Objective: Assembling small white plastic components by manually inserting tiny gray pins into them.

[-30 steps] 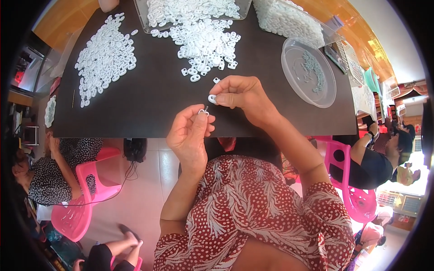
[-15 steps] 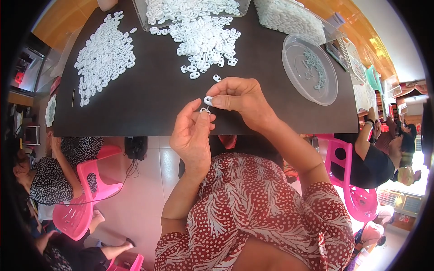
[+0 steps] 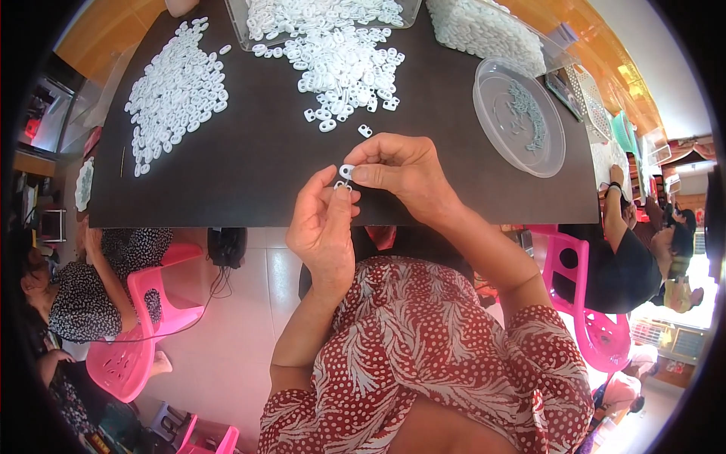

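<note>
Here, L hand (image 3: 324, 228) pinches lower white holed pc. (image 3: 342, 186); R hand (image 3: 407, 172) pinches upper white holed pc. (image 3: 346, 172) just beyond it, both over dark tabletop (image 3: 253, 170).

Dark table (image 3: 257, 174) beneath the grip, spreading to either side of it; glossy orange wall (image 3: 94, 34) beyond the grip to the far left, with a second orange wall (image 3: 597, 53) to the far right, catching yellow highlights. Nearer than the grip, a pink plastic chair (image 3: 121, 363) stands left and another pink chair (image 3: 572, 265) right. Pale pink tiled floor (image 3: 234, 340), near left. Strong light, far right, from a glaring opening (image 3: 697, 312), probably a window or doorway
</note>
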`<state>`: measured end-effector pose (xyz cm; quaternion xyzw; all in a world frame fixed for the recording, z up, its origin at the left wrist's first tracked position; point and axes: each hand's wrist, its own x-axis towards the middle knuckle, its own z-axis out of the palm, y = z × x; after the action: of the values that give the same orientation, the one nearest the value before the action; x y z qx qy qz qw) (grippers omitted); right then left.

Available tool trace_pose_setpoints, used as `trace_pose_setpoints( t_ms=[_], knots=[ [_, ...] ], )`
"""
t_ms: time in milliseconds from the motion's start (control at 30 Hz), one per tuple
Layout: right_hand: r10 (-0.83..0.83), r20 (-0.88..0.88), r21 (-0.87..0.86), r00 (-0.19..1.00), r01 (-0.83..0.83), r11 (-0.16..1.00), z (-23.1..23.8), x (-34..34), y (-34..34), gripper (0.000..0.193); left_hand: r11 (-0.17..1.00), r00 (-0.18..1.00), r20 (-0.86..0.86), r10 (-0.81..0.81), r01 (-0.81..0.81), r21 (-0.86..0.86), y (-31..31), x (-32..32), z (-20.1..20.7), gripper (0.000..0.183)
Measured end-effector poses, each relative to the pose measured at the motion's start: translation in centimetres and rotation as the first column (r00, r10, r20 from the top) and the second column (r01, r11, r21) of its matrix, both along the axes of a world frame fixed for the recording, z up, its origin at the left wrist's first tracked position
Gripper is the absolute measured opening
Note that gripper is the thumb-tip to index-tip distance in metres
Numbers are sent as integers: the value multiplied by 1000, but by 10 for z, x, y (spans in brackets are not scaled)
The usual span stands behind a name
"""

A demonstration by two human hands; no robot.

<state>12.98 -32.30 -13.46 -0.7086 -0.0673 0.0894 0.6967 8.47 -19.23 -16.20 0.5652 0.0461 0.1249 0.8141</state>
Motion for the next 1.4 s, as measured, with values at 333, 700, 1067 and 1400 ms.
trace_pose_setpoints(
  t_ms=[333, 700, 1067, 1400],
  knots=[
    [-90, 104, -34, 990, 94, 995, 2, -7, 7, 8, 1000, 1000, 27, 6, -6, -17, -1, 0, -2, 25],
    [-35, 94, -61, 995, 41, 997, 0, -11, 9, 9, 1000, 1000, 16, -4, 5, -20, -2, 0, -2, 25],
    [-37, 117, -43, 992, 42, 998, -4, -13, 9, 9, 999, 999, 14, -43, 43, -26, 0, 1, -4, 24],
    [2, 423, -295, 906, 136, 946, -5, -14, 9, 12, 993, 997, -19, -73, 71, -96, -2, 0, -2, 27]
  ],
)
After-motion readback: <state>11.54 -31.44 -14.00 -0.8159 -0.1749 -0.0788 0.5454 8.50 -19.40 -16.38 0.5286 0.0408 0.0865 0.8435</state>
